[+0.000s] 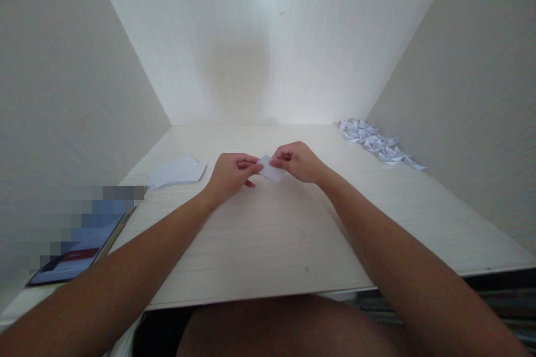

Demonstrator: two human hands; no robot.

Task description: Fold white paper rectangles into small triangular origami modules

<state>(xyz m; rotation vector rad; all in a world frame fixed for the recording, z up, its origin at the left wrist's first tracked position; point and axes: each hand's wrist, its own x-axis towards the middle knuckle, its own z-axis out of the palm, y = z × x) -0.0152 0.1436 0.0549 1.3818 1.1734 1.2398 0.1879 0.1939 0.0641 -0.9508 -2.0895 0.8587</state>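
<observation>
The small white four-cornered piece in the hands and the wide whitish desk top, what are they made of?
The small white four-cornered piece looks like matte paper: thin, with crisp straight edges. The wide whitish desk top seems to be smooth wood or wood-look laminate, with fine grain-like streaks; I can't tell which.

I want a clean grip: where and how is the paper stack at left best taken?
Probably pinch the paper stack by its right edge, coming from the right with the left hand once free: the stack lies flat, and that edge faces the hand.
</observation>
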